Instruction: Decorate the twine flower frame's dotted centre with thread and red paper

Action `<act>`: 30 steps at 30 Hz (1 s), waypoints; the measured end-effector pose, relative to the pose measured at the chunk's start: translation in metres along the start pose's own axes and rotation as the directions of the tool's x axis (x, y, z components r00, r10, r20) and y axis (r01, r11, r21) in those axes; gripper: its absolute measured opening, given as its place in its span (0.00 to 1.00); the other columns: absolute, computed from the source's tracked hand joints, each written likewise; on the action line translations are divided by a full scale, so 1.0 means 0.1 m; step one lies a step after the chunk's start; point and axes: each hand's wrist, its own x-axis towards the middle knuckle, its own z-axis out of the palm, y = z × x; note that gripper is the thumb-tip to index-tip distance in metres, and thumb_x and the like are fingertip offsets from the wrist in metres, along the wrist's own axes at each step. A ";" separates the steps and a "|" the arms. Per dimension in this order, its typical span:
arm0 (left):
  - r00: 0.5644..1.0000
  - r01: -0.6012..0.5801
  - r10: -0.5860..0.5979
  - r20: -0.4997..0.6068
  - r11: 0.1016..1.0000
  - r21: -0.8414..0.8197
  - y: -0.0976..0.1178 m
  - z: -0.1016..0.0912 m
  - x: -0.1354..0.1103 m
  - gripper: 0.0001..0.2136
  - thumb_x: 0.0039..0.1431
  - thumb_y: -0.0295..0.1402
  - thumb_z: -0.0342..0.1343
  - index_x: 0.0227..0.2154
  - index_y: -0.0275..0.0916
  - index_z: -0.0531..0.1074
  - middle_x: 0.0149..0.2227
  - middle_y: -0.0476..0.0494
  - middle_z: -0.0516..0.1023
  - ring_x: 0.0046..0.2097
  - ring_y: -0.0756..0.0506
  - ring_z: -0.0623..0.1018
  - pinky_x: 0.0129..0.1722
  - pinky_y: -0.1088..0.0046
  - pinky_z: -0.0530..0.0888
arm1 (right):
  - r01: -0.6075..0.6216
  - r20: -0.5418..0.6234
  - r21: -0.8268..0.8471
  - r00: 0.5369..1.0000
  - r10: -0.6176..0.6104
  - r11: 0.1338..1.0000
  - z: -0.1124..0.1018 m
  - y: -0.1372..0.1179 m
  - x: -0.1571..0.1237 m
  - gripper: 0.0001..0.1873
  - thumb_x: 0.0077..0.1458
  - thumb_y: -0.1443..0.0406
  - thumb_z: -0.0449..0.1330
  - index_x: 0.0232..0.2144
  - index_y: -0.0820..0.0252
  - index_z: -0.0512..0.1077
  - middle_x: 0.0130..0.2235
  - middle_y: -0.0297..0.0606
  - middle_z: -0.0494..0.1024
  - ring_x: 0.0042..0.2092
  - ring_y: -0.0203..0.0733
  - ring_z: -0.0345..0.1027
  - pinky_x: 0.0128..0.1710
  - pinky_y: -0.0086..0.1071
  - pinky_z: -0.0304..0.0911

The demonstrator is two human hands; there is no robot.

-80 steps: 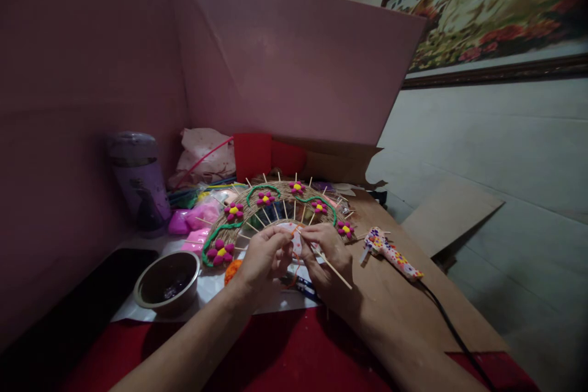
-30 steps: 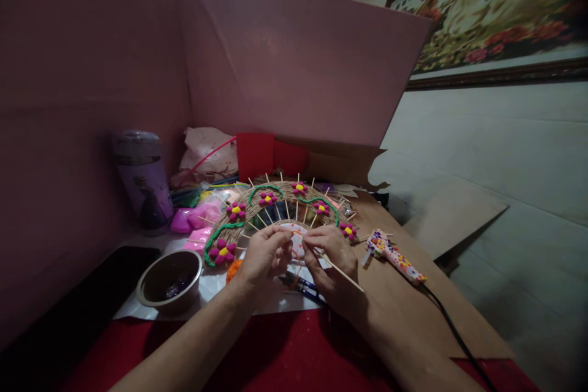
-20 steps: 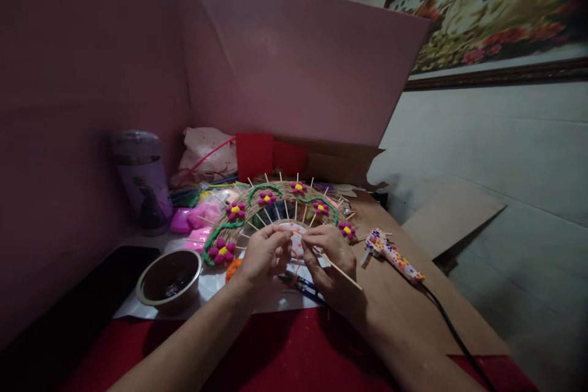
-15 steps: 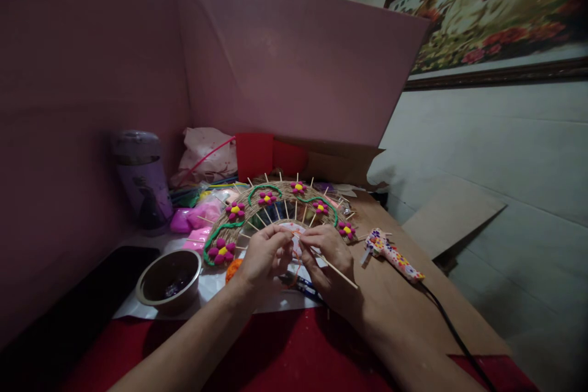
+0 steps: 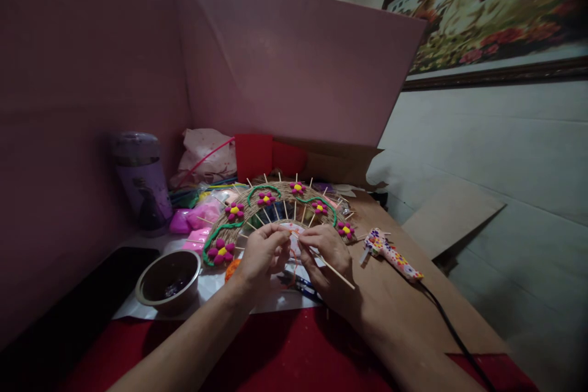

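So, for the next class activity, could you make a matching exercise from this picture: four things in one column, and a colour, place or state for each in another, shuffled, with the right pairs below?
Things
1. glue gun
2. bowl
3. thin wooden stick
4. tumbler

Descriptions
A. held in the right hand
B. purple, with a dark figure on its side
C. round and open-topped, something dark and shiny inside
D. lying on the brown board, flower-patterned

Right pairs
1-D, 2-C, 3-A, 4-B
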 end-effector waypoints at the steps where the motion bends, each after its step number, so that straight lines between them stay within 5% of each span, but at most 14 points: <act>1: 1.000 0.002 -0.002 0.001 1.000 0.004 0.00 0.00 0.00 0.07 0.39 0.28 0.60 0.22 0.35 0.66 0.15 0.54 0.65 0.14 0.58 0.59 0.14 0.83 0.50 | 0.002 0.000 -0.006 1.000 -0.002 1.000 0.00 0.00 0.00 0.08 0.53 0.74 0.54 0.35 0.58 0.68 0.35 0.41 0.73 0.38 0.44 0.67 0.39 0.42 0.65; 30: 0.999 0.026 -0.025 0.020 0.999 -0.042 -0.03 -0.02 0.01 0.07 0.39 0.28 0.61 0.22 0.35 0.67 0.15 0.55 0.64 0.15 0.58 0.60 0.15 0.84 0.53 | -0.002 0.013 -0.014 1.000 0.002 1.000 0.01 0.01 -0.02 0.08 0.53 0.73 0.55 0.34 0.58 0.68 0.36 0.41 0.73 0.39 0.44 0.66 0.40 0.42 0.65</act>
